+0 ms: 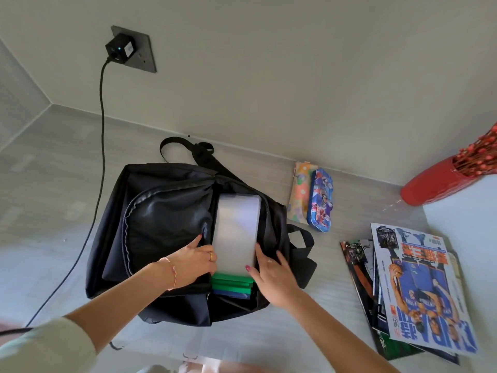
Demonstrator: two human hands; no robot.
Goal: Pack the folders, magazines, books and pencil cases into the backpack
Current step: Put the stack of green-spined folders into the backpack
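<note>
A black backpack [161, 224] lies open on the grey surface. A translucent white folder [236, 230] sits in its main opening on top of green and blue folders [232, 285]. My left hand [197, 261] holds the left edge of the opening beside the white folder. My right hand [271, 275] rests on the folder's near right corner, fingers fairly straight. Two pencil cases lie to the right of the bag: a floral one [298, 192] and a blue tin one [320, 201]. A stack of magazines [419, 294] lies at the right.
A red vase [433, 183] with red berry twigs stands at the far right by the wall. A black charger [119, 47] is plugged into a wall socket, and its cable [101, 130] runs down past the bag's left side.
</note>
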